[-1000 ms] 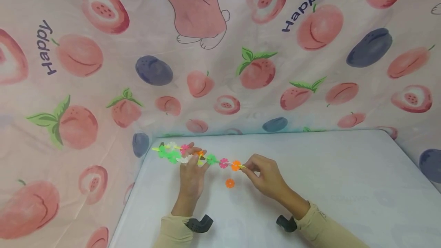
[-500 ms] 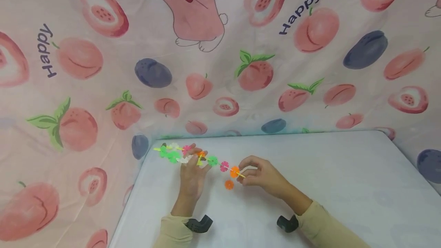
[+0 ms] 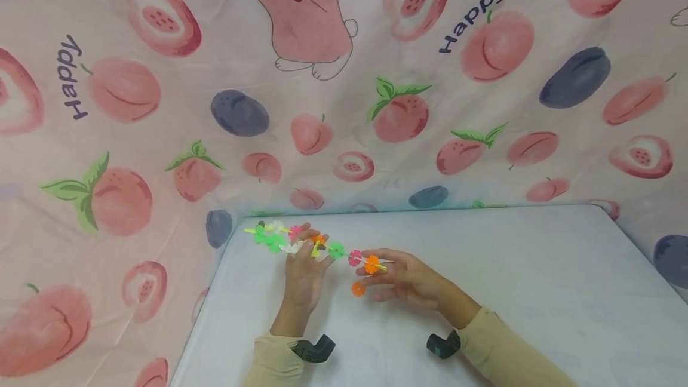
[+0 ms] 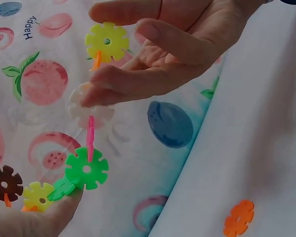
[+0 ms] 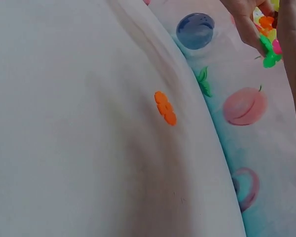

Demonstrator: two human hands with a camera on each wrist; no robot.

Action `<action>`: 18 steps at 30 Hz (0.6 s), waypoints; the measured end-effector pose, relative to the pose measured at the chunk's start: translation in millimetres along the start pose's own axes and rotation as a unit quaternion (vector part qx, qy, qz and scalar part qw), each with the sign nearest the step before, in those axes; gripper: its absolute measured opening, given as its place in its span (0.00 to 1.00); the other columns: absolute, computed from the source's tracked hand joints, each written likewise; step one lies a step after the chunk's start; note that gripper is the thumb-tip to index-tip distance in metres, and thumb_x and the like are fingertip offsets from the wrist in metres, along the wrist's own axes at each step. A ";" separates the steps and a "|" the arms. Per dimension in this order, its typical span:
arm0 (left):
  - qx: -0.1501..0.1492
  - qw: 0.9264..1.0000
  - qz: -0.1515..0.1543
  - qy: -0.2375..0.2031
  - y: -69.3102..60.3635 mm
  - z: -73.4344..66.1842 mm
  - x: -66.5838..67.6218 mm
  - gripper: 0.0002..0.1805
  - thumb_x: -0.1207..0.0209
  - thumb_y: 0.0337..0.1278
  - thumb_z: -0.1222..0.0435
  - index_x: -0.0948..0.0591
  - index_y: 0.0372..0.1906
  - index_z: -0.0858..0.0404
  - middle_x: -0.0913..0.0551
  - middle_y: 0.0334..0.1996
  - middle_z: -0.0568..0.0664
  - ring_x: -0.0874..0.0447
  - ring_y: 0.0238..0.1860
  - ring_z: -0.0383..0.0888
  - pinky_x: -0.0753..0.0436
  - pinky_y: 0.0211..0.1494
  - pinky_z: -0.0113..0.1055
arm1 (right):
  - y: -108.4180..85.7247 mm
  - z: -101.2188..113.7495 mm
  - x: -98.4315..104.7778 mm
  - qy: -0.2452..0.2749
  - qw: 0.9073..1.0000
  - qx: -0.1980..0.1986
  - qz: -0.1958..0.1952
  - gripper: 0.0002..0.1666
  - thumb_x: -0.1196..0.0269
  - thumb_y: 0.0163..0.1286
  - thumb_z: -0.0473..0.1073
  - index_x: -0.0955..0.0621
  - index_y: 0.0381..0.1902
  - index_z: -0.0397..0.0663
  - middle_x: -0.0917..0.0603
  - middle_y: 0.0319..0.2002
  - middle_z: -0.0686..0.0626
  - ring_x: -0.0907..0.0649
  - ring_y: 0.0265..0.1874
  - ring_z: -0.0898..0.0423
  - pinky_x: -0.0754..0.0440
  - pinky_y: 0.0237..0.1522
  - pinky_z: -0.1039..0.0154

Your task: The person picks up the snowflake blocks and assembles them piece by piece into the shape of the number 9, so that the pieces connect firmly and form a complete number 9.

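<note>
A chain of slotted plastic flower discs [image 3: 335, 250], in green, pink, white, orange and yellow, hangs above the table's far left part. My left hand [image 3: 305, 279] holds it near the middle, and in the left wrist view its thumb [image 4: 64, 212] lies against a green disc [image 4: 87, 170]. The fingers of my right hand [image 3: 414, 282] are spread and fairly straight around the chain's right end. In the left wrist view one right finger crosses the white disc [image 4: 81, 116], below the yellow end disc [image 4: 116, 44]. A loose orange flower disc [image 3: 358, 289] lies beneath.
The white table [image 3: 510, 291] meets a fruit-printed cloth [image 3: 344, 94] that rises behind and to the left. Black wrist devices [image 3: 314, 349] sit at both sleeve cuffs.
My right hand lets go of its pinch on the chain's yellow tip and spreads its fingers leftward behind that end. The left hand keeps its hold and shifts slightly right.
</note>
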State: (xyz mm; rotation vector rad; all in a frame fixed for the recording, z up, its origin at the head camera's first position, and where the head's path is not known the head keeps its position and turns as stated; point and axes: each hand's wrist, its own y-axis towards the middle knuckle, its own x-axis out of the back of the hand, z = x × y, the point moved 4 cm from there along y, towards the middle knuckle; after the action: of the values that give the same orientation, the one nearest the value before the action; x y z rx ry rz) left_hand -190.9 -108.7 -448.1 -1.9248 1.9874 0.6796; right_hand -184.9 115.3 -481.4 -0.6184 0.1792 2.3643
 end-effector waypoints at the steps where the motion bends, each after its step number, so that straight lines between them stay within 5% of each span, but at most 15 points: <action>1: 0.000 1.000 0.001 -0.002 0.4 0.3 -0.1 0.09 0.49 0.69 0.61 0.26 0.51 0.55 0.50 0.76 0.45 0.49 0.75 0.54 0.45 0.72 0.76 | -0.1 0.5 -0.5 0.014 1.000 0.004 0.011 0.33 0.47 0.81 0.41 0.40 0.79 0.43 0.20 0.66 0.40 0.19 0.65 0.44 0.19 0.61 0.49; 10: -0.005 1.000 0.009 -0.010 1.2 0.8 -1.1 0.13 0.49 0.68 0.61 0.28 0.54 0.57 0.50 0.75 0.46 0.43 0.72 0.54 0.48 0.72 0.77 | 1.3 2.6 -2.0 0.033 0.997 0.046 0.045 0.25 0.47 0.81 0.41 0.30 0.72 0.43 0.15 0.59 0.45 0.14 0.56 0.53 0.18 0.61 0.56; 18: 0.003 1.000 0.013 -0.007 0.4 4.2 -1.8 0.12 0.49 0.69 0.61 0.28 0.54 0.57 0.51 0.76 0.46 0.45 0.73 0.56 0.43 0.71 0.76 | 6.7 -1.9 6.1 -0.036 0.996 0.076 -0.034 0.17 0.46 0.80 0.39 0.20 0.60 0.37 0.11 0.46 0.50 0.13 0.43 0.58 0.13 0.50 0.63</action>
State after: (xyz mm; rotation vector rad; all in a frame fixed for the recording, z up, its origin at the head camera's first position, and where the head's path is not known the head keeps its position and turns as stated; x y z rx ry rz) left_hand -191.7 -105.1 -450.6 -1.8882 2.0081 0.6900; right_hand -192.6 113.3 -486.2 -0.4582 0.2973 2.2787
